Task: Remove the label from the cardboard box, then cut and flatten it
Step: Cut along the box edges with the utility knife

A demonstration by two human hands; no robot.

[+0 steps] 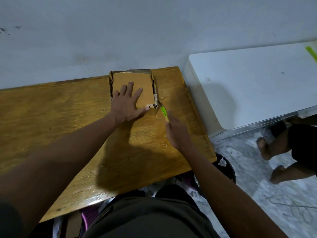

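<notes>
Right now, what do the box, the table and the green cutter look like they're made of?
The box looks like brown cardboard: matte, with ragged torn edges. The table looks like wood or wood veneer with a glossy varnish: grain lines show and light shines off it. The cutter held by the right hand seems plastic, going by its bright green and yellow handle; its blade is too small to judge.

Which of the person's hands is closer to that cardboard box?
Left. The left hand presses flat on the cardboard box; the right hand, holding a green cutter, sits off its near right corner.
</notes>
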